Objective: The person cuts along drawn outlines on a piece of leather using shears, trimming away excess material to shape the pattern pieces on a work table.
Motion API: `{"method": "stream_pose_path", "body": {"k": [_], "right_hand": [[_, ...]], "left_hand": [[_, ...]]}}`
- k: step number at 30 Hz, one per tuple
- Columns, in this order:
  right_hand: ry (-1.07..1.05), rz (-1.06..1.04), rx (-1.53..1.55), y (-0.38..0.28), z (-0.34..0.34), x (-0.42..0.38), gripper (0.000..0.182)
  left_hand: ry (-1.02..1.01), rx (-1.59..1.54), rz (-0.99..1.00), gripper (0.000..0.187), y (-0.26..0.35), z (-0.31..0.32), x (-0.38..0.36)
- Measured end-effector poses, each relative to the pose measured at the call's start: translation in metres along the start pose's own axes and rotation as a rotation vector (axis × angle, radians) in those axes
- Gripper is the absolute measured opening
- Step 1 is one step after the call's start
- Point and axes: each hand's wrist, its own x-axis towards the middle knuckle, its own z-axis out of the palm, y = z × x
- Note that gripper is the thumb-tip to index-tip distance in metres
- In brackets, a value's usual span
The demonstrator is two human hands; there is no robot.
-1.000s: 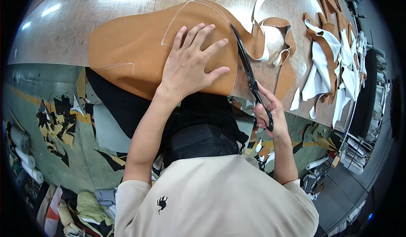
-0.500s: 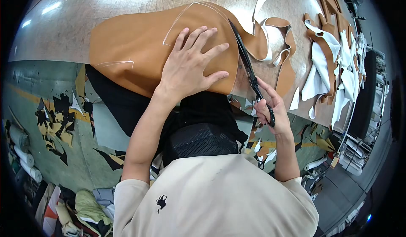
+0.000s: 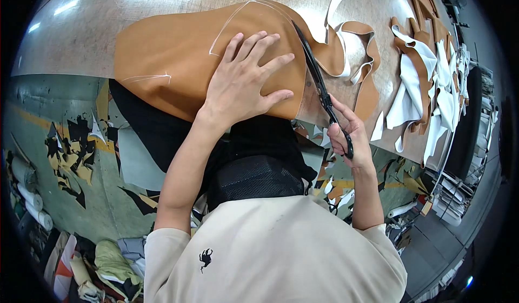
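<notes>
A brown leather-like sheet (image 3: 162,46) with white chalk lines lies on the table and hangs over its near edge. My left hand (image 3: 246,78) rests palm down on it, fingers spread. In my right hand (image 3: 352,135) are long black scissors (image 3: 316,76), gripped by the handles. Their blades point away from me along the sheet's right edge, near the chalk curve, and look almost closed. From beside the blade tips, a curling cut strip (image 3: 368,95) with a white backing trails off to the right.
Brown and white offcuts (image 3: 411,87) are heaped on the right of the wooden table (image 3: 97,11). A small white scrap (image 3: 377,126) lies near its front edge. Dark and tan scraps (image 3: 75,154) litter the floor, with rolls (image 3: 32,200) at far left.
The scissors have shifted very slightly forward, and the fingers of my right hand have closed a little on the handles. My left hand stays on the sheet.
</notes>
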Motion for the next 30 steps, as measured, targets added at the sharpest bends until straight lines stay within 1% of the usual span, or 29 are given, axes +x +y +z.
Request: {"method": "stream_pose_path", "body": {"k": [6, 17, 19, 20, 22, 23, 25, 28, 30], "right_hand": [[-0.022, -0.002, 0.05, 0.005, -0.002, -0.002, 0.088], [-0.048, -0.022, 0.041, 0.016, -0.012, -0.012, 0.083], [-0.044, -0.017, 0.029, 0.018, -0.013, -0.018, 0.083], [-0.044, 0.0, 0.022, 0.02, -0.013, -0.021, 0.083], [-0.06, 0.034, 0.032, 0.02, -0.011, -0.027, 0.086], [-0.061, 0.033, 0.028, 0.019, -0.011, -0.026, 0.086], [-0.074, 0.011, 0.027, 0.018, -0.01, -0.027, 0.087], [-0.099, 0.016, 0.004, 0.01, -0.01, -0.026, 0.087], [-0.086, 0.036, -0.016, 0.006, -0.01, -0.022, 0.087]], "left_hand": [[-0.001, -0.014, 0.011, 0.065, 0.0, 0.001, -0.003], [-0.03, -0.062, 0.027, 0.066, 0.003, -0.01, -0.008], [-0.066, -0.125, -0.042, 0.064, 0.005, -0.014, -0.008], [-0.065, -0.126, -0.045, 0.064, 0.007, -0.013, -0.007], [-0.033, -0.18, -0.134, 0.06, 0.011, -0.009, -0.002], [-0.03, -0.181, -0.136, 0.06, 0.01, -0.004, -0.001], [0.129, 0.003, -0.095, 0.056, 0.009, 0.006, 0.001], [0.182, 0.037, -0.077, 0.055, 0.008, 0.01, -0.003], [0.158, 0.036, -0.082, 0.056, 0.008, 0.01, -0.005]]}}
